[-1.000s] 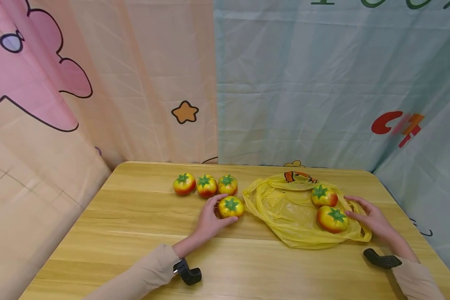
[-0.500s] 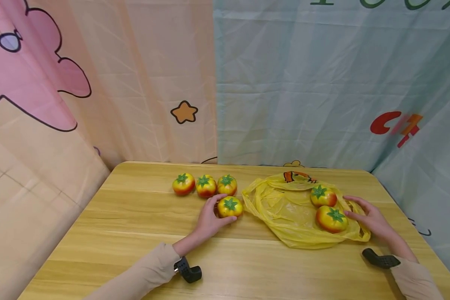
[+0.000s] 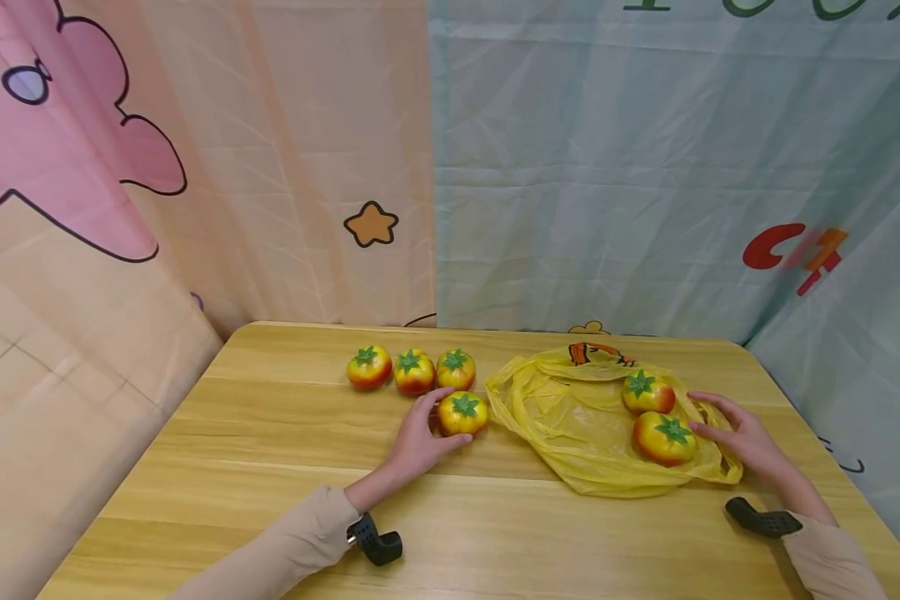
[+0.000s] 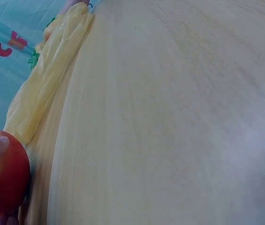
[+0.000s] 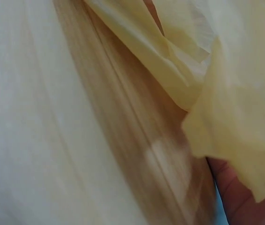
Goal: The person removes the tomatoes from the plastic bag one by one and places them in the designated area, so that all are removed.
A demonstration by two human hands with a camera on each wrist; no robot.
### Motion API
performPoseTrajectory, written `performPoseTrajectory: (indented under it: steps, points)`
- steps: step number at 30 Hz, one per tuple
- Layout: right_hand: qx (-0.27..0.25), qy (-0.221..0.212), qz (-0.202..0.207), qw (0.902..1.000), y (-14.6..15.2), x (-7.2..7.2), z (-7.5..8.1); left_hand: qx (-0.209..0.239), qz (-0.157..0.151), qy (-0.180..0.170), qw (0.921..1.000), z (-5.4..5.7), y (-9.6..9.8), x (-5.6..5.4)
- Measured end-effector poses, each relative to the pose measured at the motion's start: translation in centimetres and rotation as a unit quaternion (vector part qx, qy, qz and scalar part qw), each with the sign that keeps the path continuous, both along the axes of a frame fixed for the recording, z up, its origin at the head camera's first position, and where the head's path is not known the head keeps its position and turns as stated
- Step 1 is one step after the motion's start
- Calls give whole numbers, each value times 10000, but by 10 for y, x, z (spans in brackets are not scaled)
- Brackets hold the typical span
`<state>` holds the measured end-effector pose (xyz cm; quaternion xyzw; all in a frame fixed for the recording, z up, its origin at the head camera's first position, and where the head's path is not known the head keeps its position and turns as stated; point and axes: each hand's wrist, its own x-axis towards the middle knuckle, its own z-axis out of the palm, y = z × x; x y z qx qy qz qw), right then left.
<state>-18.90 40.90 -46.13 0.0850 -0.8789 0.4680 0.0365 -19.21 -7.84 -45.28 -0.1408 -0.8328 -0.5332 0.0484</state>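
Observation:
My left hand (image 3: 417,437) holds a yellow-red tomato (image 3: 462,414) with a green star-shaped top, fingers behind it and thumb along its near side. In the left wrist view the thumb lies against this tomato (image 4: 8,173). To the right a crumpled yellow plastic bag (image 3: 570,433) lies flattened, bearing an upper tomato (image 3: 648,393) and a nearer tomato (image 3: 664,439). At the bag's right edge is my right hand (image 3: 746,437), fingers spread, thumb tip beside the nearer tomato. Folds of the bag (image 5: 245,103) partly hide that hand in the right wrist view.
Three more tomatoes stand in a row behind my left hand: a left one (image 3: 368,368), a middle one (image 3: 414,372) and a right one (image 3: 456,370). The wooden table (image 3: 540,542) ends at a printed curtain (image 3: 510,183) at the back.

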Motion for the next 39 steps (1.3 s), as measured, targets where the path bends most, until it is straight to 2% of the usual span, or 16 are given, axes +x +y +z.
performPoseTrajectory:
  steps: [6, 11, 17, 26, 39]
  points:
    - [20, 67, 22, 10000, 1, -1, -1, 67, -12, 124, 9999, 0, 0, 1]
    - [98, 41, -6, 9999, 1, 0, -1, 158, 10, 35, 9999, 1, 1, 0]
    - [139, -62, -37, 9999, 1, 1, -1, 134, 65, -23, 9999, 2, 2, -1]
    - [65, -11, 5, 10000, 2, -1, -2, -5, 99, 75, 9999, 1, 2, -1]
    - [9, -237, -48, 9997, 0, 1, 0, -80, 237, 157, 9996, -1, 3, 1]
